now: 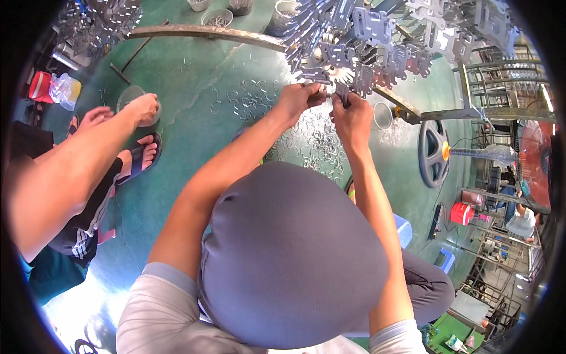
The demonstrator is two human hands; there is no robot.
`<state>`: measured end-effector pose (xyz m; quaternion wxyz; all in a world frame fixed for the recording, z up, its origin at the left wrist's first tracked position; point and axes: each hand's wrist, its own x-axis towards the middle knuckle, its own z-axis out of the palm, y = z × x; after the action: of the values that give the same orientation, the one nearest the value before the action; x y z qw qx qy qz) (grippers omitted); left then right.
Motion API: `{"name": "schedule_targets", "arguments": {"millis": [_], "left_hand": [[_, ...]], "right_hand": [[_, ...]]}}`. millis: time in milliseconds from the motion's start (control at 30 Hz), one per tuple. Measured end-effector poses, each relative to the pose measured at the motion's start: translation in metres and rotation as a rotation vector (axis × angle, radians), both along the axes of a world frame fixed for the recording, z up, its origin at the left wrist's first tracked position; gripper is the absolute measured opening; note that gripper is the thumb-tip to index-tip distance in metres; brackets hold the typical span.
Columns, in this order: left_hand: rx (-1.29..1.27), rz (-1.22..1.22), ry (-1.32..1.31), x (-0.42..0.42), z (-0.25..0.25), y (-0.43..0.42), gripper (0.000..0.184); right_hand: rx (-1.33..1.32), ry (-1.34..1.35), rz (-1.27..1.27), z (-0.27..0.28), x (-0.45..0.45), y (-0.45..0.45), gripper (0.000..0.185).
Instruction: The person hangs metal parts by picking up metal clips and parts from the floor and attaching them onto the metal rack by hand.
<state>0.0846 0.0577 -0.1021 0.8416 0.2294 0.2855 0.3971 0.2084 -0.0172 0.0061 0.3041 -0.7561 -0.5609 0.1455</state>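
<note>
"Big grey cap right up close! What are the hands doing under it?"

"They are out past the cap, near each other but not joined. The right hand pinches a small dark metal piece."

"And the left hand?"

"Its fingers are curled, just beside the right hand. I can't tell if they are shut on something."

"What is around them?"

"Shiny metal plates hang in a big bunch, just above and beside the fingers. A long brown bar runs off to the left."

"What are those bits on the floor?"

"Lots of little bent metal bits. Some lie to the left of the hands and some lie below them. A round pot is near the right hand."

"Who is on the left?"

"Another person. Their hand is at a clear tub, well apart from these two."

"And far to the right?"

"A red fan and a red box."
</note>
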Motion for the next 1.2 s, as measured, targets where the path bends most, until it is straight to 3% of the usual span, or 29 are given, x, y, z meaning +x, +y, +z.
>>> {"name": "schedule_targets", "arguments": {"millis": [267,333,467,667,733,833,1200], "left_hand": [[-0.095,-0.034,0.001,-0.009,0.012,-0.003,0.019],[-0.087,-0.028,0.007,-0.007,0.012,0.000,0.019],[-0.094,-0.047,-0.027,-0.010,0.002,0.004,0.017],[0.025,-0.153,0.243,-0.040,0.026,-0.015,0.032],[0.043,-0.151,0.343,-0.051,0.038,-0.020,0.031],[0.194,-0.123,0.543,-0.065,0.061,-0.026,0.031],[0.799,0.080,0.795,-0.070,0.123,-0.045,0.027]], "right_hand": [[-0.110,-0.234,-0.088,0.037,-0.028,-0.029,0.032],[-0.006,-0.048,-0.013,0.040,-0.038,-0.024,0.033],[0.081,-0.022,0.004,0.023,-0.037,0.000,0.037],[0.067,-0.067,0.047,0.011,-0.034,0.030,0.039],[0.156,-0.063,0.046,-0.005,-0.034,0.041,0.030],[0.146,-0.073,0.090,-0.010,-0.030,0.051,0.022],[0.053,-0.273,0.149,0.007,-0.040,-0.003,0.014]]}}
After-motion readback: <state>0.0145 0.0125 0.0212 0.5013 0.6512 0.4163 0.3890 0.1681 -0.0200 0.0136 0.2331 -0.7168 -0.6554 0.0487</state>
